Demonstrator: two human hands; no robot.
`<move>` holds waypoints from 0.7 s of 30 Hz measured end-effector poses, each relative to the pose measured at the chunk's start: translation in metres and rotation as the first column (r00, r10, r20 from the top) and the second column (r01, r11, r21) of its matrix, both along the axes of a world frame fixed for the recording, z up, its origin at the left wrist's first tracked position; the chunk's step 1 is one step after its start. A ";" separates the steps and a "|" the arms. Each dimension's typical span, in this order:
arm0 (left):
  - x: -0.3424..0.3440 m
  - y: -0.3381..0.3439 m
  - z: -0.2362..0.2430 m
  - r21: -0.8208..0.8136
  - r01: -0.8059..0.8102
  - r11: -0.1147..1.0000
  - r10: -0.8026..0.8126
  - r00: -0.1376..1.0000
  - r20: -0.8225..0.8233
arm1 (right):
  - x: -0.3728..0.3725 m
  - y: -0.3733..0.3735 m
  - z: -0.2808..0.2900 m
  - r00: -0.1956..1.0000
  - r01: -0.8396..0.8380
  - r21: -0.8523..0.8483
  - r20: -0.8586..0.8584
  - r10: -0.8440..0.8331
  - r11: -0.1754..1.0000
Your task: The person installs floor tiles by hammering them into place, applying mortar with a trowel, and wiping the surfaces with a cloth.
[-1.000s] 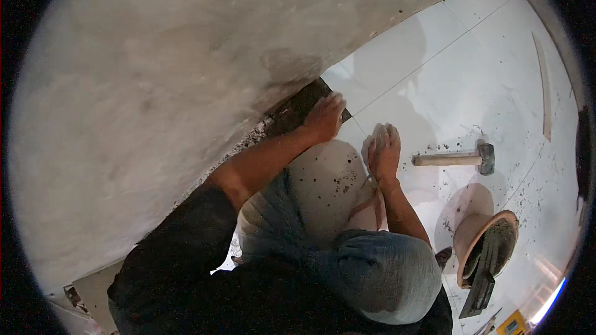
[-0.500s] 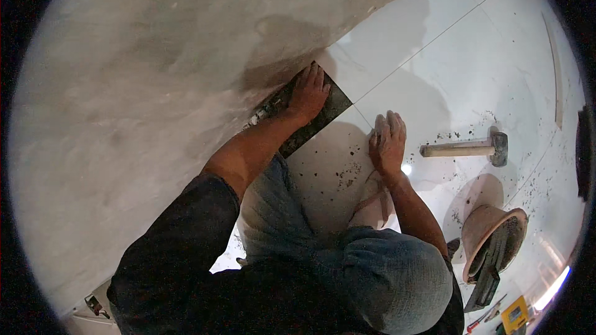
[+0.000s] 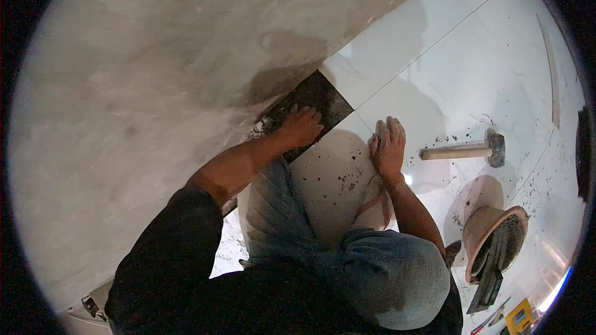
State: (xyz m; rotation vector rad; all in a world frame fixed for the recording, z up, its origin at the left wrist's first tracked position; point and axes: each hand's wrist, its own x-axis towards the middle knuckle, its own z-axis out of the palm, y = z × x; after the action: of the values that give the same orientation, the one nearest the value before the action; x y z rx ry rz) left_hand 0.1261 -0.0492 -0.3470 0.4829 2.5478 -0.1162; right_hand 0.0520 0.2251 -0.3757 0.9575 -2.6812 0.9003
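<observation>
Over mortar (image 3: 330, 104), left hand (image 3: 302, 126) palm down

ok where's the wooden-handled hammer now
In the head view's right half, the wooden-handled hammer lies on white floor tiles, right of the right hand and beyond the pinkish-brown bucket.

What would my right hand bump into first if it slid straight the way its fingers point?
Your right hand would probably slide over flat tiles and meet the wall first, though depth is hard to judge.
</observation>
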 end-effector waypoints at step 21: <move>-0.089 0.064 -0.001 -0.052 -0.377 -0.925 0.054 -0.265 0.963 | 0.000 0.005 -0.004 0.995 0.054 -0.005 0.084 -0.054 0.999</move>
State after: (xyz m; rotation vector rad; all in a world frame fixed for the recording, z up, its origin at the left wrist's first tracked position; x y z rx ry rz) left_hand 0.0369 0.0150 -0.3482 -1.6342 0.7681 2.3368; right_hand 0.0519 0.2299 -0.3799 0.8600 -2.7572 0.9584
